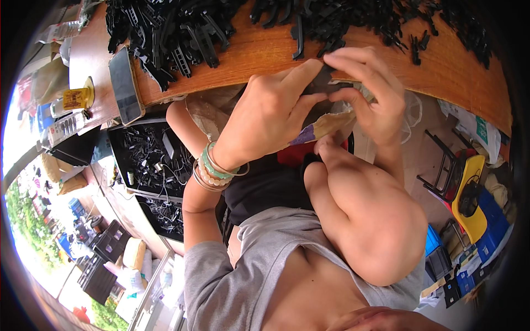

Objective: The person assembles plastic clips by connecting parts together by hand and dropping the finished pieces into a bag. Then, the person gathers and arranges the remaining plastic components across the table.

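Observation:
A small black plastic part (321, 81) is held between my two hands, just off the near edge of the wooden table (248, 52). My left hand (273, 105) is closed, its thumb and forefinger pinching the part from the left. From the right, my right hand (372, 88) grips it with bent fingers and thumb. Fingers hide much of its outline. Beyond my left hand lies a heap of black plastic parts (165, 33), some long and some ladder-like. Another pile of black parts (353, 19) lies beyond my right hand.
A dark phone (126, 85) lies at the table's left edge, near a yellow-labelled container (77, 98). Below left stand black trays (152, 160) filled with small black parts and cables. A yellow chair (469, 198) stands at the right. My bent knee (381, 237) rises below my right hand.

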A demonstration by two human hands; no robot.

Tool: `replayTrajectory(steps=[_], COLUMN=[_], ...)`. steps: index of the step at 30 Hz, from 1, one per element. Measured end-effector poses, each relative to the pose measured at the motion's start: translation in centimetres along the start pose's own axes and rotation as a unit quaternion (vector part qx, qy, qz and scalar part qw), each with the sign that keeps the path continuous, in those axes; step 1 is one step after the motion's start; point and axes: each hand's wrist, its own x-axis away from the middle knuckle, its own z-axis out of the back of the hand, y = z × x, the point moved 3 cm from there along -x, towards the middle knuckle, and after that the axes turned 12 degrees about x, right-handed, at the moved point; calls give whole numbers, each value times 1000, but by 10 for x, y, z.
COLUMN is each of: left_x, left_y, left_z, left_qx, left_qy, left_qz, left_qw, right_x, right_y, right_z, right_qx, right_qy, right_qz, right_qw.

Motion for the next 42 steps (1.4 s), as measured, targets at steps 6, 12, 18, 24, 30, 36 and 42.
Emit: replayTrajectory(steps=[6, 12, 18, 24, 30, 36, 42], left_x=[1, 4, 11, -26, -16, -2, -1], left_y=[-5, -11, -31, -48, -59, -43, -25], left_z=[-2, 2, 13, -2, 9, 6, -1], left_qx=[4, 59, -40, -210, -242, 96, 293], left_qy=[1, -8, -48, 50, 125, 259, 48], left_qz=[-16, 83, 7, -69, -27, 161, 253], left_qw=[1000, 995, 998, 974, 962, 948, 921], right_x=[8, 10, 12, 15, 30, 35, 14], right_y=[2, 9, 33, 37, 41, 40, 14], right_z=[-3, -6, -8, -18, -4, 13, 5], right_qx=[-2, -37, 7, 171, 278, -13, -104], right_qy=[-24, -60, -102, -96, -15, -43, -78], right_qz=[-6, -32, -49, -98, -153, -280, -97], right_qw=[1000, 997, 994, 976, 948, 959, 987])
